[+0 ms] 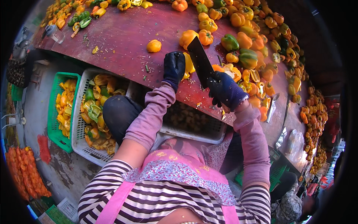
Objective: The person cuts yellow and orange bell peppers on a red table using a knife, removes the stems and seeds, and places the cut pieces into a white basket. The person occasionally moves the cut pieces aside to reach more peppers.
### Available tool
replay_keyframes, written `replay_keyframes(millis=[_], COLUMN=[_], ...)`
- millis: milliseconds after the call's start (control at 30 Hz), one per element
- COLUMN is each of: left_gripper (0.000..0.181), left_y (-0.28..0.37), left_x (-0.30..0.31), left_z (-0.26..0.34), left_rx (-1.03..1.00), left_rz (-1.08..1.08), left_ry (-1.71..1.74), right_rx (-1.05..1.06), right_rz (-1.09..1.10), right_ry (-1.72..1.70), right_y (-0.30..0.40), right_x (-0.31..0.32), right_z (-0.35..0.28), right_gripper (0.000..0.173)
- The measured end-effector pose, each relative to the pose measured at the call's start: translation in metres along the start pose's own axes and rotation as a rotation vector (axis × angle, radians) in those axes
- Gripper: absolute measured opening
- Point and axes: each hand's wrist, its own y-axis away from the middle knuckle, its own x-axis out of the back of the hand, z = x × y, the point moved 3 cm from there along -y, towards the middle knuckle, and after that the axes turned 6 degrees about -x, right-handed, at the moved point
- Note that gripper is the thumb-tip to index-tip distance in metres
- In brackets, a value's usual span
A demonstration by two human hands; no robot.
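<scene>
My left hand [174, 68], in a dark blue glove, is curled against a yellow bell pepper [189, 66] low over the red tabletop. The pepper shows along the thumb side; my fingertips are mostly hidden. In my right hand [227, 90], gloved alike, is a cleaver [200, 61] with a broad dark blade. Its blade slants up and left, just right of the pepper, and its handle is hidden in my grip. Beyond the blade sit a whole orange-yellow pepper [188, 39] and a ribbed orange one [205, 37]. A cut pepper [231, 71] lies near my right hand.
Many peppers [253, 42] are heaped along the right of the red table [123, 36]. A single yellow pepper [153, 46] lies left. Below stand a white crate [77, 131], a green crate [52, 123] and another crate [193, 133]. A knife [271, 109] lies right. A person [288, 205] sits lower right.
</scene>
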Motion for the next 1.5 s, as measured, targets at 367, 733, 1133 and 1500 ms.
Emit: replay_keyframes(millis=[367,733,1133,1500], left_gripper=[0.021,0.026,0.016,0.031], left_y=[-0.034,-0.073,-0.015,-0.029], left_x=[-0.012,-0.005,0.021,-0.019], left_z=[-0.006,-0.015,-0.004,0.034], left_rx=[-0.014,-0.015,-0.042,-0.276], left_rz=[-0.108,0.005,0.153,-0.08], left_ry=[0.011,-0.371,-0.105,-0.356], right_rx=[0.092,0.196,0.046,0.133], right_rz=[0.339,0.547,-0.071,0.262], right_ry=[0.021,-0.198,-0.042,-0.367], right_y=[-0.039,0.031,-0.024,-0.05], right_x=[-0.023,-0.01,-0.022,-0.029], right_z=[0.053,0.02,-0.017,0.032], right_gripper=[0.018,0.016,0.026,0.021])
